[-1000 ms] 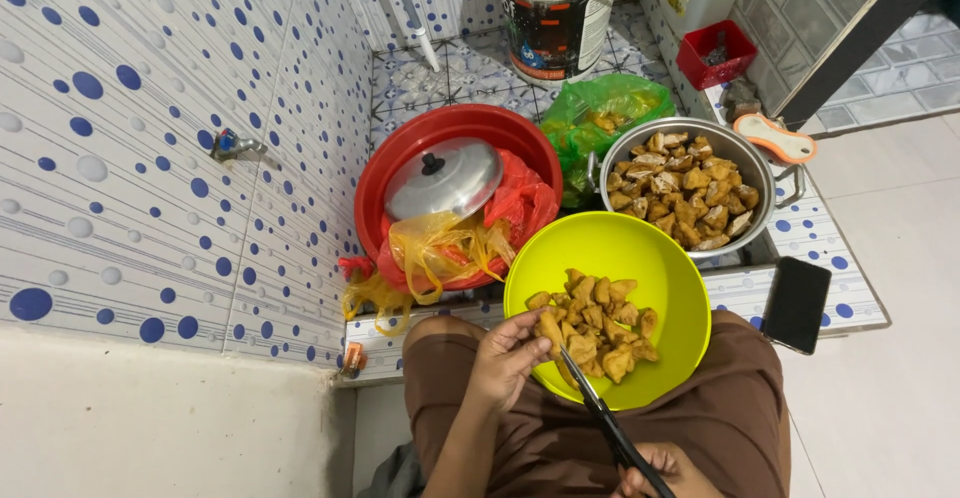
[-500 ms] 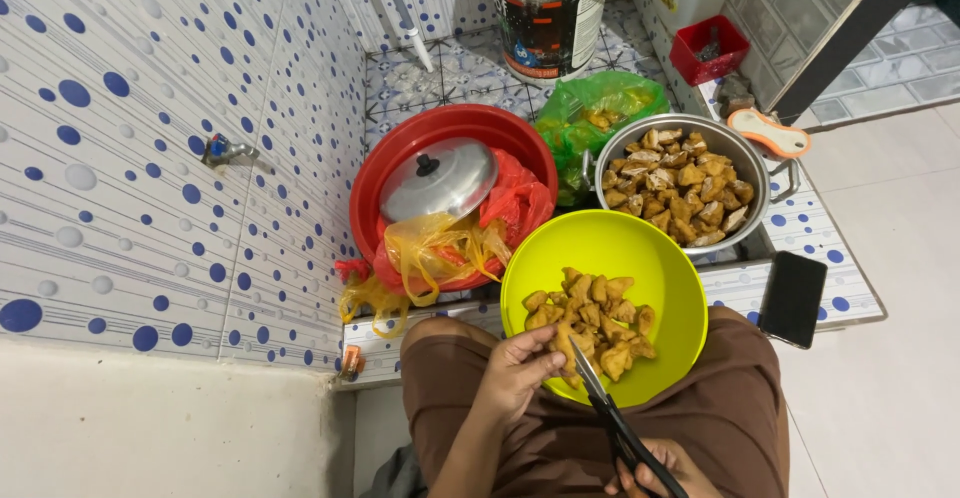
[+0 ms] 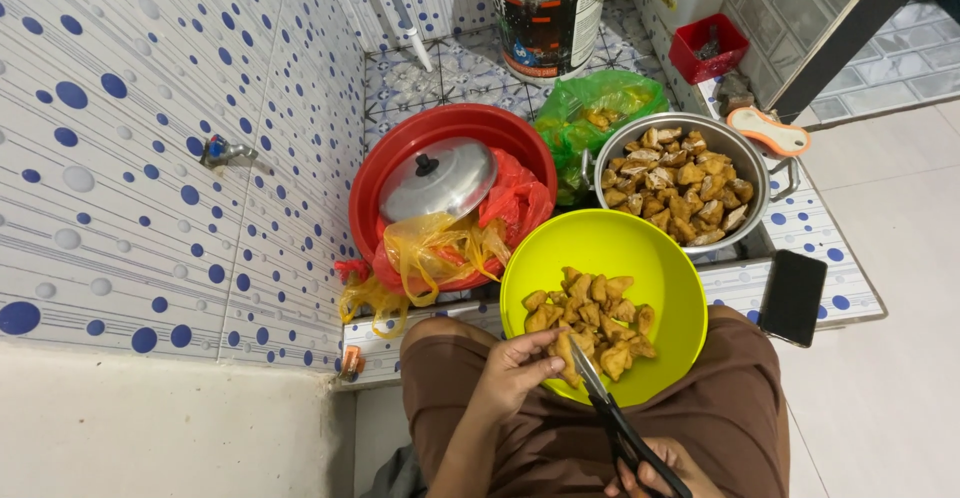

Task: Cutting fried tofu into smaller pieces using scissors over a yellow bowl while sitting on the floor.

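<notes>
A lime-green bowl point(image 3: 640, 248) rests on my lap, holding several golden-brown fried pieces point(image 3: 590, 308). My left hand point(image 3: 515, 373) pinches one fried piece point(image 3: 563, 350) at the bowl's near rim. My right hand point(image 3: 655, 468), at the bottom edge and partly cut off, grips black-handled scissors point(image 3: 605, 403). The blades point up into the bowl and touch the held piece.
A metal pot point(image 3: 760, 163) full of fried pieces stands beyond the bowl. A red basin point(image 3: 410, 143) holds a metal lid and plastic bags. Also here: a green bag point(image 3: 600, 98), white bucket point(image 3: 550, 13), black phone point(image 3: 793, 296), small red container point(image 3: 710, 48), and dotted tiled wall on the left.
My left hand has drawn a piece toward the bowl's near rim, and the scissors have closed in on it. The view has shifted slightly.
</notes>
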